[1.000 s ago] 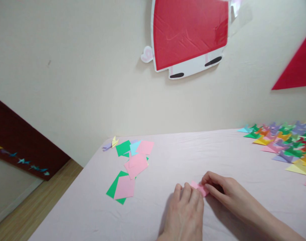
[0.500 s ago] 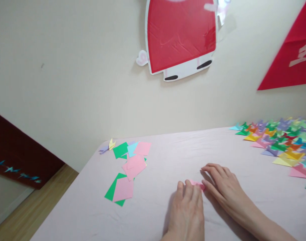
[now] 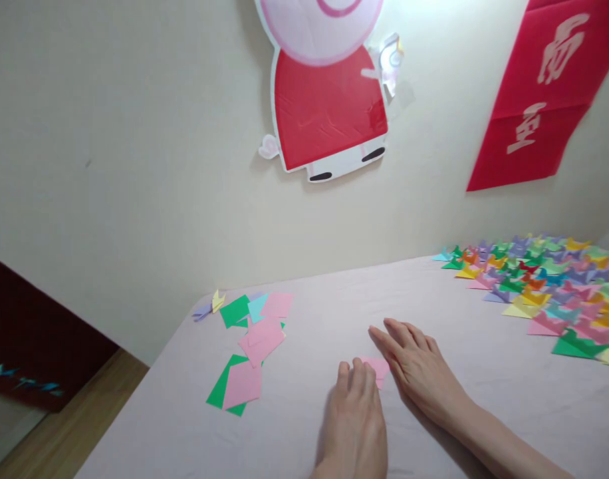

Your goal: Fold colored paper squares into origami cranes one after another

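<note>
A small folded piece of pink origami paper (image 3: 377,369) lies on the pale pink cloth between my two hands. My left hand (image 3: 357,416) covers its left part, fingers bent and close together, holding it against the cloth; the fingertip contact is partly hidden. Just right of the paper, my right hand (image 3: 417,362) is open with its fingers stretched toward the upper left and nothing held in them. Its thumb side is beside the paper's right edge.
Loose pink paper squares (image 3: 262,339) and green squares (image 3: 235,311) overlap on the left. Folded purple and yellow pieces (image 3: 217,301) lie at the far corner. Rows of colourful folded paper figures (image 3: 534,283) stand at right. A wall (image 3: 159,166) rises behind the cloth-covered surface (image 3: 159,426).
The view has shifted, showing more of the wall decorations. My right fingers have moved off the pink paper and straightened. More of the paper shows, lying flatter; my left hand stays on it.
</note>
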A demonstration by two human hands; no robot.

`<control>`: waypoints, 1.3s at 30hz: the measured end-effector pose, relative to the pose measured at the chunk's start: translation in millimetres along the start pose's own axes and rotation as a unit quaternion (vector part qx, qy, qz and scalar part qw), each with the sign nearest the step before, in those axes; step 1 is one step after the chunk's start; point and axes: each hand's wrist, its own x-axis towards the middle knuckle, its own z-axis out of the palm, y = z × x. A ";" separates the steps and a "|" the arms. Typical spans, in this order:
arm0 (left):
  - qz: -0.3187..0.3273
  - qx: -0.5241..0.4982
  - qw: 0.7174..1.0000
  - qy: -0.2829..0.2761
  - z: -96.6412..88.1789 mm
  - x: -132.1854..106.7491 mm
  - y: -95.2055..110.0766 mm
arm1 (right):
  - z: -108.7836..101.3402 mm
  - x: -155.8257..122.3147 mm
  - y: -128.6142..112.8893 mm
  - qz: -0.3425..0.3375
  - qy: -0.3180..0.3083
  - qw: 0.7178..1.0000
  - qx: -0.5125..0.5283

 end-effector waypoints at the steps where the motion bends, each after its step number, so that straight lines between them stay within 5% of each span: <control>1: -0.003 0.005 1.000 0.000 0.1 -3.0 -0.6 | 0.4 -0.1 0.4 0.000 -0.002 1.000 -0.001; 8: -0.043 0.041 0.998 -0.029 -0.6 -20.4 -3.3 | -0.5 1.1 -0.9 -0.006 0.009 1.000 -0.012; 17: -0.148 -0.029 0.983 -0.105 -23.2 -21.5 -11.9 | -3.4 0.8 -1.1 -0.010 0.028 1.000 -0.005; 20: -0.184 -0.053 0.977 -0.095 -25.9 -21.0 -11.6 | -0.1 0.8 -0.3 -0.008 0.025 1.000 0.015; 24: -0.143 -0.134 0.979 -0.045 -31.9 -1.2 -6.8 | 3.9 3.2 3.3 0.013 0.021 0.993 0.114; 28: -0.141 -0.186 0.970 -0.068 -38.0 27.8 -0.2 | 2.3 9.2 13.7 0.028 -0.002 0.943 0.332; 31: -0.182 -0.215 0.957 -0.063 -39.0 37.5 1.5 | -4.9 12.1 20.6 -0.007 -0.027 0.917 0.399; 35: -0.245 -0.356 0.902 -0.019 -37.3 35.1 -6.6 | -17.7 12.4 17.6 -0.046 -0.057 0.878 0.473; 39: -0.257 -0.454 0.853 -0.015 -32.0 32.9 -17.6 | -23.9 13.0 5.7 -0.008 -0.088 0.821 0.564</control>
